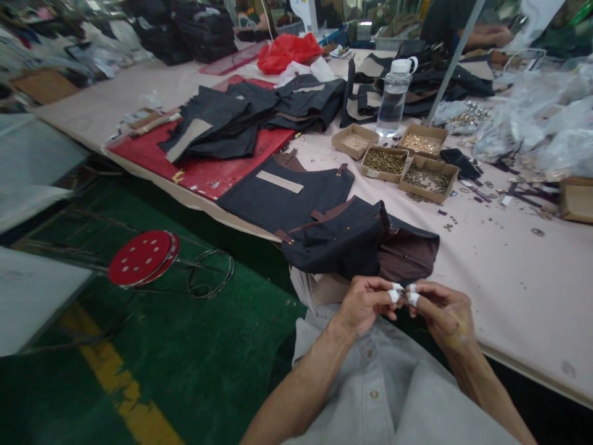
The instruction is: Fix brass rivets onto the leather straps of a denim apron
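Observation:
Close to my body, my left hand [365, 303] and my right hand [442, 309] meet fingertip to fingertip. White tape wraps the thumb and index tips of both. Each hand is closed in a pinch on a tiny dark piece [404, 293] between them, too small to name. Just beyond lies a dark fabric piece [338, 244] with brown trim and a brown lining, folded at the table's edge. Behind it another dark panel [282, 188] lies flat with a beige strip on it.
Cardboard boxes of small metal fittings [383, 162] stand beyond the fabric, near a water bottle [393, 99]. Plastic bags [532, 117] and loose bits lie on the right. Dark fabric pieces [222, 117] are piled on a red board [152, 157]. A red stool [141, 256] stands left.

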### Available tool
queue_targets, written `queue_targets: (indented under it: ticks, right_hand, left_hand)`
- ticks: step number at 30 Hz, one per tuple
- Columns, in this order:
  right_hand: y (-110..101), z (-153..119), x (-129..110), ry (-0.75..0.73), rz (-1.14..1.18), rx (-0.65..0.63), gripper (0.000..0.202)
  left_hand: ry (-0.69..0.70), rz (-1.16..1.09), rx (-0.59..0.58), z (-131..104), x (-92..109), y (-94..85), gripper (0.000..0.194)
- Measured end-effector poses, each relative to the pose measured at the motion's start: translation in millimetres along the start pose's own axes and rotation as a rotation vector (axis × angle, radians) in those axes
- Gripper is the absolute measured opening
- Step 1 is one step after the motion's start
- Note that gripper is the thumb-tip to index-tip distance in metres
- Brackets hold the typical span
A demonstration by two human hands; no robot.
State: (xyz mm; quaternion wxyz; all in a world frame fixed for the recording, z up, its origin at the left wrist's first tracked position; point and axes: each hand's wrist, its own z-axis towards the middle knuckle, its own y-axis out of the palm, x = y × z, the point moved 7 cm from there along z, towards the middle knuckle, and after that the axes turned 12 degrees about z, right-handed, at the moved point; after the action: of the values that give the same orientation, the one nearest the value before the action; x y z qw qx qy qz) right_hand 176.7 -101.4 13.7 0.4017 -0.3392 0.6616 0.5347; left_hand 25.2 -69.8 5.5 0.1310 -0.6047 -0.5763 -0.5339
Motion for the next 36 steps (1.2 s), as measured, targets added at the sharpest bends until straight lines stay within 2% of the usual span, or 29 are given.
queue_targets:
  ticks: [5, 10, 13, 17, 20, 25, 28, 31, 33, 36]
  right_hand:
    - [1.9, 1.1, -2.6, -0.04, -0.074, -0.049, 0.012]
    - [4.6, 0.9, -5.8, -0.105, -0.143, -0.025, 0.013]
    - [5.4, 0.8, -6.1, -0.112, -0.148, -0.007, 0.014]
    - [5.2, 1.6, -3.6, -0.1, -0.18, 0.053, 0.013]
    - [8.3, 2.3, 10.6, -0.013, -0.038, 0.087, 0.017]
    - [30.1, -2.7, 56.6, 0.288, 0.4, 0.035, 0.026]
    - [36.9, -4.8, 71.3, 0.298, 0.495, 0.02, 0.028]
    - [39.1, -4.7, 80.2, 0.288, 0.486, -0.005, 0.025]
    - [39.8, -4.1, 83.3, 0.286, 0.476, -0.006, 0.024]
    - [39.9, -2.7, 80.4, 0.225, 0.463, 0.032, 0.026]
  left_hand:
    - [0.021, -0.008, 0.028, 0.6, -2.0, -0.1, 0.036]
    - [0.104, 0.053, 0.137, 3.5, -3.0, -8.7, 0.039]
    - [0.189, 0.154, 0.205, 1.8, 2.1, -12.5, 0.037]
    - [0.299, 0.357, 0.344, -8.2, 15.6, -14.7, 0.025]
    - [0.312, 0.433, 0.418, -17.9, 23.8, -12.9, 0.022]
    - [0.268, 0.399, 0.449, -31.9, 33.9, -12.9, 0.023]
    - [0.227, 0.408, 0.491, -37.6, 39.1, -21.3, 0.022]
    - [0.177, 0.387, 0.49, -38.9, 40.2, -27.7, 0.023]
    - [0.159, 0.406, 0.492, -38.9, 40.5, -29.1, 0.022]
    - [0.174, 0.503, 0.561, -39.3, 42.0, -31.7, 0.019]
